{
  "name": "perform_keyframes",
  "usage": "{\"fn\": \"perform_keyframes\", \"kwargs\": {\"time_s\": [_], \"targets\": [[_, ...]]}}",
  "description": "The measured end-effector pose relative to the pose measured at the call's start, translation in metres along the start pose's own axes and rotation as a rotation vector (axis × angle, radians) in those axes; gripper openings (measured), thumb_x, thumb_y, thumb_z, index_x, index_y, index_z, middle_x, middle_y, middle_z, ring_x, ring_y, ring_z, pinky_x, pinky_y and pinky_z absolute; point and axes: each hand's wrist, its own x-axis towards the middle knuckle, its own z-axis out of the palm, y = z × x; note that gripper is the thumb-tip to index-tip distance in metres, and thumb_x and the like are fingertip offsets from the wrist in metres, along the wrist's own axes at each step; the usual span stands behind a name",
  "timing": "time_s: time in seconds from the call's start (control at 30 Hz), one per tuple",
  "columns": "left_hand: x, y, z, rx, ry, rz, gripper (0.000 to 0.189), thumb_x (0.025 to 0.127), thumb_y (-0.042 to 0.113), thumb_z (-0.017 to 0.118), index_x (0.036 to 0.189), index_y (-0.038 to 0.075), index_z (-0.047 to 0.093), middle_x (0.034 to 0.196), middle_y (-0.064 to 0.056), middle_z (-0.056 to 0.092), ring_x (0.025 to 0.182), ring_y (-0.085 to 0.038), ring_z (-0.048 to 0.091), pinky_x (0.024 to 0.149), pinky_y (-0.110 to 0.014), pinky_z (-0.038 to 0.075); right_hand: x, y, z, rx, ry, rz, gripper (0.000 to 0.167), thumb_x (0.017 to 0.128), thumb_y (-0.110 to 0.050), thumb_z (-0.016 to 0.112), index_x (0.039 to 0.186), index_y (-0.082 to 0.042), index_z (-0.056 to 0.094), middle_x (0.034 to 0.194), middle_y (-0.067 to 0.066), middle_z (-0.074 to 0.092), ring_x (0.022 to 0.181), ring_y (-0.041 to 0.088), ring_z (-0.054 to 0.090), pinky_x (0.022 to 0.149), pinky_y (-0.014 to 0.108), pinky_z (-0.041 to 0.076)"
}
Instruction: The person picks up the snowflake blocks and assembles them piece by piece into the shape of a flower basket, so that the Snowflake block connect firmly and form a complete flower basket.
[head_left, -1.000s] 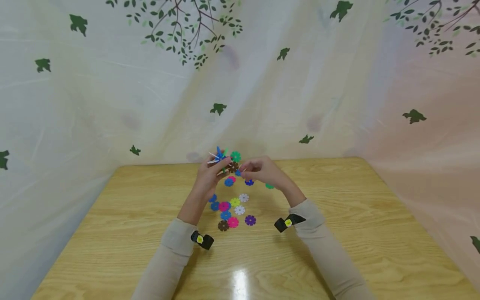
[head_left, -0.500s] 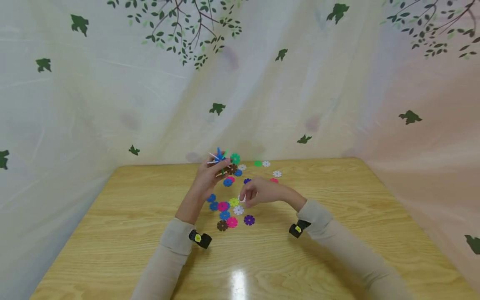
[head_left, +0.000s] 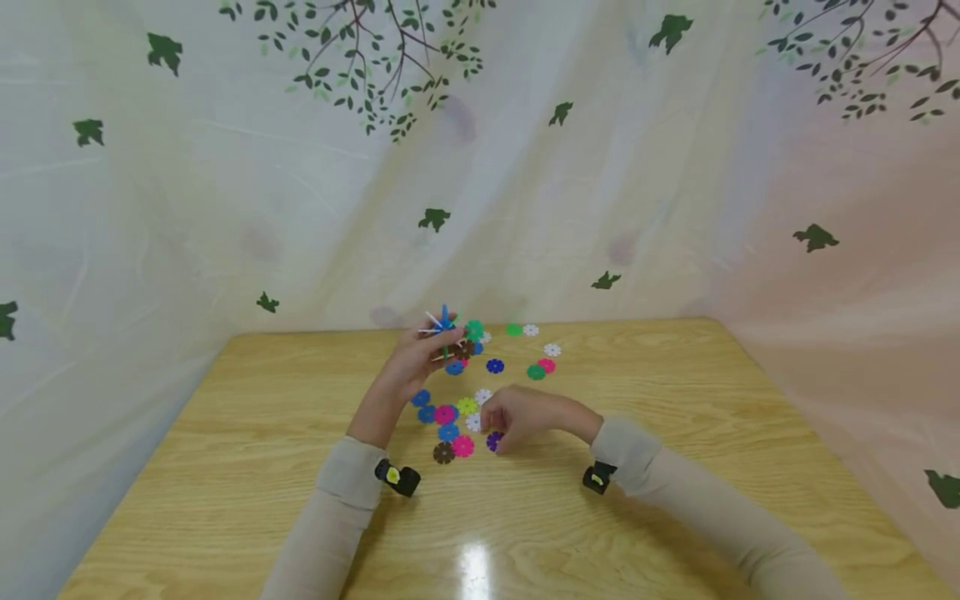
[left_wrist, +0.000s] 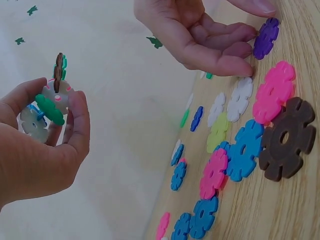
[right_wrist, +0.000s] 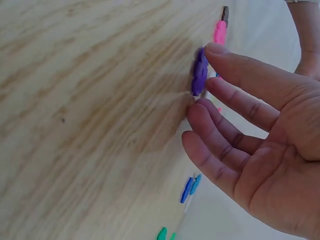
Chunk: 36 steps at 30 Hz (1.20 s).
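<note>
My left hand [head_left: 411,360] holds up a cluster of interlocked plastic flower-shaped discs [left_wrist: 57,97]. White, green, blue and brown discs show in the cluster, with my thumb and fingers curled round it; its lower part is hidden by the hand. Low over the table, my right hand [head_left: 531,412] reaches a purple disc [left_wrist: 266,38]. In the right wrist view the thumb tip and fingertips lie at the edges of that purple disc, which appears flat on the wood. Beside it are white discs [left_wrist: 240,99], a pink disc [left_wrist: 274,92] and a brown disc [left_wrist: 287,139].
More loose discs lie on the wooden table [head_left: 300,500]: blue [left_wrist: 203,218], yellow-green [head_left: 467,406] and pink ones to the left. Farther back are a dark blue disc [head_left: 495,366], a green disc [head_left: 536,372] and white ones. A leaf-printed curtain [head_left: 330,208] hangs behind the table.
My right hand has come away from the cluster, down and toward me, past the white discs to the purple disc. The left hand keeps the cluster, dipping slightly.
</note>
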Motion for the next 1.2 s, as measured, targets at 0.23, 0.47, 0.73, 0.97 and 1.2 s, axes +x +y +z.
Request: {"fn": "perform_keyframes", "kwargs": {"time_s": [0.23, 0.47, 0.73, 0.97, 1.2], "targets": [[0.003, -0.002, -0.002, 0.034, -0.075, -0.049, 0.030, 0.102, 0.012, 0.062, 0.130, 0.002, 0.057, 0.097, 0.005, 0.070, 0.094, -0.012, 0.068, 0.088, -0.028, 0.058, -0.002, -0.003, 0.003, -0.009, 0.028, 0.002, 0.018, 0.079, 0.001, 0.082, 0.091, 0.000, 0.068, 0.086, 0.009, 0.069, 0.072, 0.003, 0.055, 0.067, 0.018, 0.050], [0.005, -0.003, -0.004, 0.101, -0.087, -0.105, 0.017, 0.104, 0.016, 0.059, 0.119, 0.007, 0.056, 0.110, 0.002, 0.064, 0.096, -0.012, 0.067, 0.103, -0.040, 0.053, -0.004, 0.005, 0.005, 0.072, 0.070, 0.011, 0.024, 0.080, 0.002, 0.082, 0.099, 0.000, 0.068, 0.092, 0.012, 0.067, 0.080, 0.010, 0.057, 0.071, 0.019, 0.051], [0.007, -0.006, -0.003, 0.113, -0.069, -0.146, 0.013, 0.105, 0.022, 0.057, 0.109, 0.010, 0.055, 0.106, 0.002, 0.058, 0.097, -0.014, 0.061, 0.088, -0.029, 0.058, -0.009, 0.016, -0.002, 0.055, 0.167, 0.071, 0.023, 0.079, 0.008, 0.078, 0.097, -0.003, 0.070, 0.091, 0.007, 0.067, 0.079, 0.012, 0.057, 0.070, 0.022, 0.050], [0.006, -0.007, -0.003, 0.104, -0.074, -0.153, 0.011, 0.104, 0.020, 0.060, 0.103, 0.010, 0.057, 0.102, 0.002, 0.058, 0.091, -0.013, 0.059, 0.080, -0.025, 0.058, -0.009, 0.016, -0.026, 0.139, 0.491, 0.100, 0.018, 0.086, 0.005, 0.076, 0.102, 0.006, 0.069, 0.093, 0.014, 0.070, 0.081, 0.014, 0.064, 0.071, 0.024, 0.055], [0.003, -0.007, -0.002, 0.141, -0.083, -0.155, 0.015, 0.104, 0.022, 0.060, 0.110, 0.009, 0.057, 0.104, 0.001, 0.059, 0.096, -0.015, 0.061, 0.090, -0.030, 0.058, -0.004, -0.007, -0.054, 0.357, 0.825, 0.048, 0.017, 0.091, 0.000, 0.073, 0.106, 0.007, 0.071, 0.098, 0.022, 0.072, 0.078, 0.014, 0.067, 0.066, 0.024, 0.057]]}}
